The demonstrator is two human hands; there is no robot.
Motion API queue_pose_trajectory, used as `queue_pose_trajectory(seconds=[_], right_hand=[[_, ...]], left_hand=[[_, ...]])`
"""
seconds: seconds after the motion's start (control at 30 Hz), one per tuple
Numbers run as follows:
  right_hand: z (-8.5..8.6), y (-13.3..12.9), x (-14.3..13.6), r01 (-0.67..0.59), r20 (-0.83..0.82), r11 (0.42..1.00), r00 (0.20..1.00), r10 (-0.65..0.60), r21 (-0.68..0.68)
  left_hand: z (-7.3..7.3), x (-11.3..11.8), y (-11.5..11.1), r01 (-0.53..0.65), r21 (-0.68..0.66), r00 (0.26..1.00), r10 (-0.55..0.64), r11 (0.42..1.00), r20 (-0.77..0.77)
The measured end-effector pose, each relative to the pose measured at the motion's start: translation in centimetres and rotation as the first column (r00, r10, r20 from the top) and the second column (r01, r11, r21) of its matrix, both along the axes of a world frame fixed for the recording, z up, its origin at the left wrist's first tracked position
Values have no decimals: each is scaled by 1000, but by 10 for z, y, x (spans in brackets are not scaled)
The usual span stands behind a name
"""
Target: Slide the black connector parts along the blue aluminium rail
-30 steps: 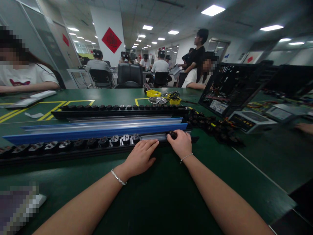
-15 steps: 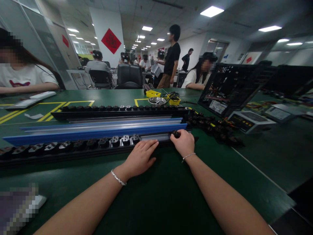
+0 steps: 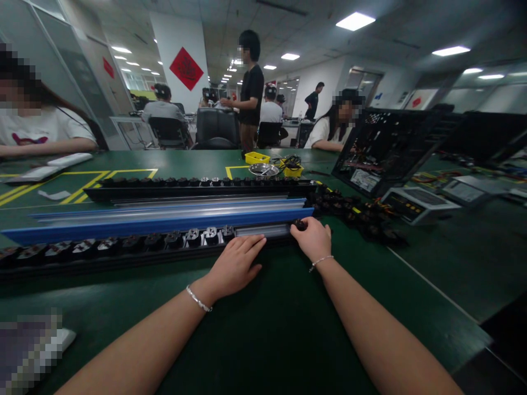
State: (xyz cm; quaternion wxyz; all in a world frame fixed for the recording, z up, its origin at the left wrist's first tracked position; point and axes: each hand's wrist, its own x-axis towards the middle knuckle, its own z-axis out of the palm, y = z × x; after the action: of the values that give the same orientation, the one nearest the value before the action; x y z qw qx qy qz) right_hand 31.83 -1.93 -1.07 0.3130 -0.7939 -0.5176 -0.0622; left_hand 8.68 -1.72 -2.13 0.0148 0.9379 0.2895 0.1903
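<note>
A long black rail lies across the table, with a row of black socket modules seated in its left and middle part. My left hand rests flat on the rail just right of the last module, fingers stretched out. At the rail's right end, my right hand pinches a small black socket module between thumb and fingers. Its lower side is hidden by the hand. Between the two hands a bare grey channel shows in the rail.
Behind the rail lie blue-edged strips and a second filled black rail. Dark wired modules are heaped at right, near a power supply and a computer case. Farther back are a metal bowl and yellow bins. Other people sit around.
My right hand has shifted slightly to the right along the rail with the socket module. My left hand stays in place. In the background, a standing person has moved left.
</note>
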Motion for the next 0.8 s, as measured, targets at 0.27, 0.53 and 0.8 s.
queue_pose_trajectory(seconds=[0.27, 0.53, 0.8], right_hand=[[4, -5, 11, -101, -27, 994, 995, 99, -40], [-3, -7, 17, -49, 78, 999, 996, 48, 16], [-4, -6, 19, -35, 66, 999, 997, 34, 6]], left_hand=[[2, 0, -1, 0, -11, 1000, 0, 1000, -4], [-1, 0, 0, -7, -1, 1000, 7, 1000, -10], [0, 0, 0, -5, 8, 1000, 5, 1000, -12]])
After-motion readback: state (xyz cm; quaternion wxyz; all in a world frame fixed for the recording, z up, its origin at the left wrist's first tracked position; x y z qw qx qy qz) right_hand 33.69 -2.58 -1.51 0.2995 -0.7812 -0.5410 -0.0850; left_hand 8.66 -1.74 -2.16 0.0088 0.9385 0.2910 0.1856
